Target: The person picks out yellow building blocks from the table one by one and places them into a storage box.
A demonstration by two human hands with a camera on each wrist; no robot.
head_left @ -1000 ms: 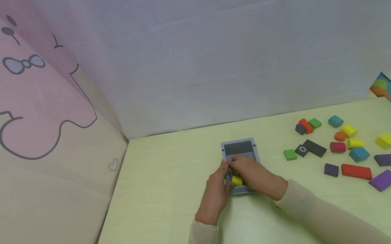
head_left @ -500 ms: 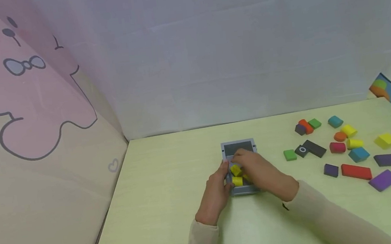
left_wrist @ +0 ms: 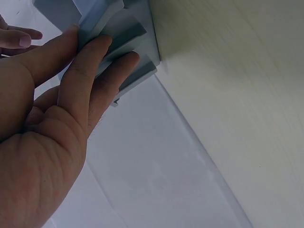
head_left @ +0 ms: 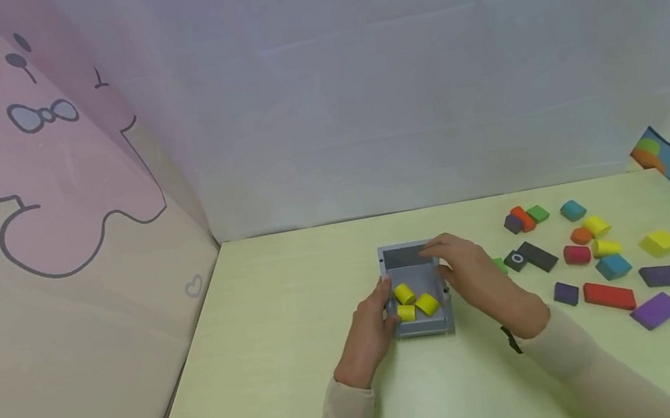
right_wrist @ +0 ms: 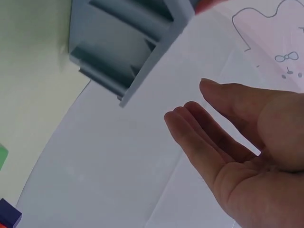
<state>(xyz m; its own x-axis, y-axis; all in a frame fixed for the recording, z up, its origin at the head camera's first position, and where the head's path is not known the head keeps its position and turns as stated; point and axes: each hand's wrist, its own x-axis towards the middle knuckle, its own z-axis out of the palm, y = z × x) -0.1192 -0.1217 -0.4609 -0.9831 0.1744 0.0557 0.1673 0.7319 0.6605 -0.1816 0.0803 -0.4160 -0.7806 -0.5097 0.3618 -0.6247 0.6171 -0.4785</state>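
Observation:
A grey plastic box (head_left: pixel 415 274) stands on the table, with three yellow blocks (head_left: pixel 426 304) lying loose near its front end. My left hand (head_left: pixel 367 330) holds the box by its left wall; the left wrist view has the fingers (left_wrist: pixel 78 78) against the ribbed outer side. Over the box's right rim hovers my right hand (head_left: pixel 482 279), holding nothing. In the right wrist view its fingers (right_wrist: pixel 197 147) and thumb are spread apart, clear of the grey box wall (right_wrist: pixel 128 42).
On the table's right lie several coloured blocks, among them a red bar (head_left: pixel 609 296), a purple slab (head_left: pixel 656 310), a blue block (head_left: pixel 613 266) and a black rectangle (head_left: pixel 537 256). A pale cloth wall (head_left: pixel 358 94) rises behind the table.
My right hand has drawn back out of the box to the right and its fingers have spread, uncovering the yellow blocks. The left hand stays on the box's left wall.

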